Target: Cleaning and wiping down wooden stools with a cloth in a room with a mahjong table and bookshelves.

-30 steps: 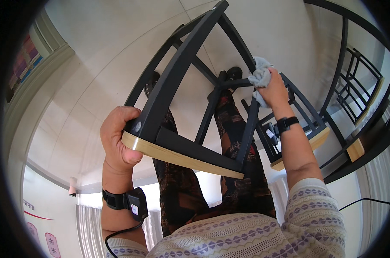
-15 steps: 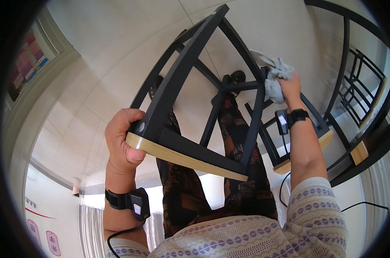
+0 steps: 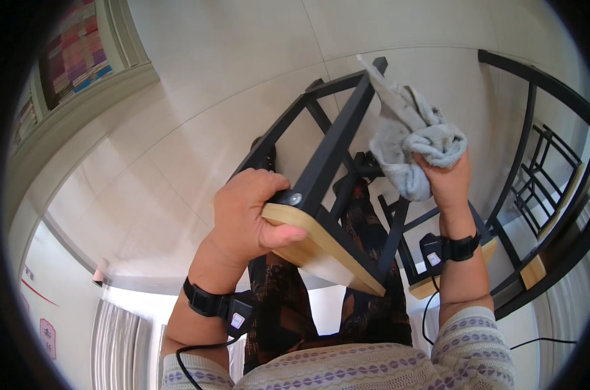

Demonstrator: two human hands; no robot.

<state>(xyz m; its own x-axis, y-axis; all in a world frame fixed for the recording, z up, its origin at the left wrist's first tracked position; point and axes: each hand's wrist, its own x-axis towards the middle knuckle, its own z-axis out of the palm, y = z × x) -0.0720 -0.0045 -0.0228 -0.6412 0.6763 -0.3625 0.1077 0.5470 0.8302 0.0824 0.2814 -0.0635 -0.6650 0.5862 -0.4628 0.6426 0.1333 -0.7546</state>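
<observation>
A stool with a black frame (image 3: 337,146) and a pale wooden seat (image 3: 331,260) is tipped over in front of me, its legs pointing up and away. My left hand (image 3: 246,208) grips a corner of the seat, fingers over the frame and thumb on the wood. In my right hand (image 3: 450,181) is a bunched grey cloth (image 3: 405,146), with a loose end trailing towards the far tip of a stool leg. The cloth covers part of the frame behind it, so I cannot tell whether it touches the leg.
Another wooden-seated stool (image 3: 420,287) is partly behind my right forearm. A curved-looking black frame (image 3: 531,97) stands at the right, with a further stool (image 3: 555,188) beyond it. Books (image 3: 80,55) fill a shelf at the upper left. A cable (image 3: 426,318) hangs by my right arm.
My left hand and the held stool have shifted right and nearer, and the stool has turned, showing more of its seat. The cloth has come off the side bar region and opened out.
</observation>
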